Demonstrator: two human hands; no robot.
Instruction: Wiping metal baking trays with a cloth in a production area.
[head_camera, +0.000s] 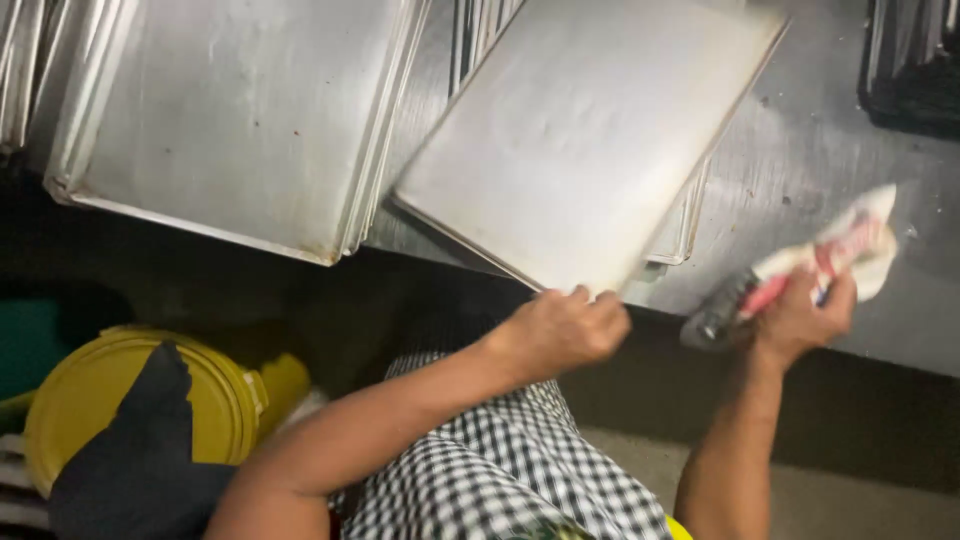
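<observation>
My left hand (560, 328) is clamped on the near corner of a thin metal baking tray (585, 130), tilted over the counter's (800, 150) front edge: light, stiff, probably slick. My right hand (800, 318) grips a soft crumpled rag (815, 265).

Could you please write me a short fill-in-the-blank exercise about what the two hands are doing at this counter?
1. The left hand grips the near edge of a metal ____, tilted above the counter.
2. The right hand holds a crumpled ____.
3. The lidded bucket at lower left is coloured ____.
4. A ____ of trays lies on the counter at upper left.

Missing words: tray; cloth; yellow; stack
</observation>
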